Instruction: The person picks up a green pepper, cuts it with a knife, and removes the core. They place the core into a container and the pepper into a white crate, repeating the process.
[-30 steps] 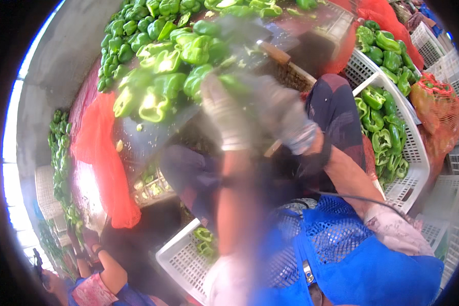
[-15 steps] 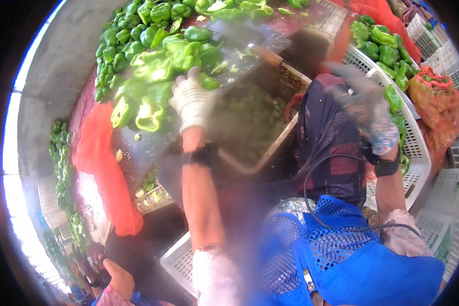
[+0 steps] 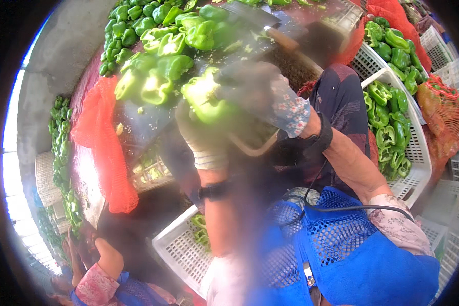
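The left hand [image 3: 195, 133] has its grip curled around a cut green pepper [image 3: 209, 106], positioned at 1 o'clock from its wrist. The blurred right hand [image 3: 260, 94] is just beside, at the pepper's 3 o'clock; its grip cannot be determined.

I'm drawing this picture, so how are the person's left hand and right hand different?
The left hand has a striped, cream glove cuff; the right hand has a flowery cuff. The left hand holds a light green pepper; the right hand is a blur beside it. The left forearm points almost straight up; the right forearm slants in. Both hands wear gloves and dark wristbands.
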Motion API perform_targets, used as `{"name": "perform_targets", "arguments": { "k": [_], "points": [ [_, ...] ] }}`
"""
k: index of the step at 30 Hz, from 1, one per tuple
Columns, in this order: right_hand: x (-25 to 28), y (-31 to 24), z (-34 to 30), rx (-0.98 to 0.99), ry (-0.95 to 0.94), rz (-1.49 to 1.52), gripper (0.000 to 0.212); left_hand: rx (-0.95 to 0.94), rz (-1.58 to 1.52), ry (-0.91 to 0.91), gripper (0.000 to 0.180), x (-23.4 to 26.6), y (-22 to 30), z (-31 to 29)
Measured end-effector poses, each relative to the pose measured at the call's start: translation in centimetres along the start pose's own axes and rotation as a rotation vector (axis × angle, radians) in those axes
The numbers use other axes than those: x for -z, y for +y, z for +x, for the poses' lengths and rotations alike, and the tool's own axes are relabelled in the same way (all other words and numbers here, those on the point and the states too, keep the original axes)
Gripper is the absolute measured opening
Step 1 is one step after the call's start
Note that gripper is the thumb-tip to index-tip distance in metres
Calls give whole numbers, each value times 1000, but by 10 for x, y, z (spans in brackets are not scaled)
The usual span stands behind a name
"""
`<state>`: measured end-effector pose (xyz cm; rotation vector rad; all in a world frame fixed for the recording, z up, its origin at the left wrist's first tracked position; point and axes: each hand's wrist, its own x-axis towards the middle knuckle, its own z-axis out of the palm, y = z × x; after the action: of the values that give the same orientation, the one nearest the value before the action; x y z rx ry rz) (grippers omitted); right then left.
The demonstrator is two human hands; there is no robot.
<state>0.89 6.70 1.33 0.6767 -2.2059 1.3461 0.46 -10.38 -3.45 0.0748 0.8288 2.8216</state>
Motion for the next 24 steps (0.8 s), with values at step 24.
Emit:
{"name": "perform_targets", "arguments": {
  "k": [24],
  "points": [
    [25,9,-16,-530,-557,296,27,44,726,-159,60,-16,-15,-4]
  ]
}}
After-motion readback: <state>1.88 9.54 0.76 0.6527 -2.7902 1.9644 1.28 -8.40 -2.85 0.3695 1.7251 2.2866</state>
